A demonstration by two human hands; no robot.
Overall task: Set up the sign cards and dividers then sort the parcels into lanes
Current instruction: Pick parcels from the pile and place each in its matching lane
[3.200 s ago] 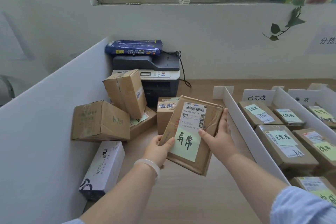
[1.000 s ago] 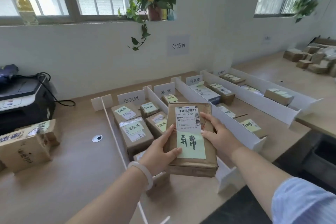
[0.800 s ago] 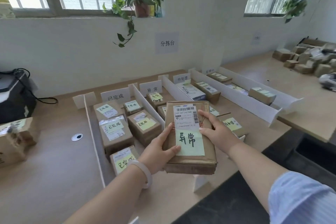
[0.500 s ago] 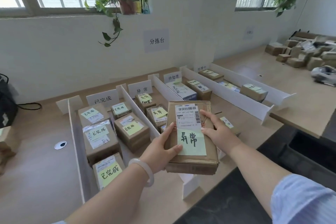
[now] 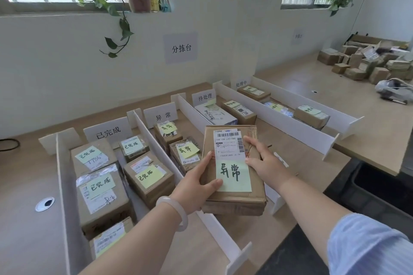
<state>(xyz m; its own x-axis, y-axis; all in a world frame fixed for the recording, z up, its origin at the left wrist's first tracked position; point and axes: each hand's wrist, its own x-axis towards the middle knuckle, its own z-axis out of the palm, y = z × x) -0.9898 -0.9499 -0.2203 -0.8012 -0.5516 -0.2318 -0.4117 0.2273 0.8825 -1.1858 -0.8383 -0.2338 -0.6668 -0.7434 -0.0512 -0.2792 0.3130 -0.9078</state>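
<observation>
The parcel (image 5: 234, 198) has swung away from the printer corner and now hangs over the lane in front of the 异常 sign card (image 5: 160, 115). Its green note shows the same 2 characters as the card. Both hands have kept hold all the way. The left grip (image 5: 196, 187) wraps the near-left edge, thumb on top. The right grip (image 5: 266, 163) clasps the far-right side, thumb on the shipping label. That reads as a match found, so the set-down looks next, nearer than the 2 sorted parcels (image 5: 185, 152) in front of the card. Underneath, no view: the parcel covers that lane's free floor, the divider (image 5: 277, 203) right of the card mostly vanishes behind it, and the left fingers below go unseen.
</observation>
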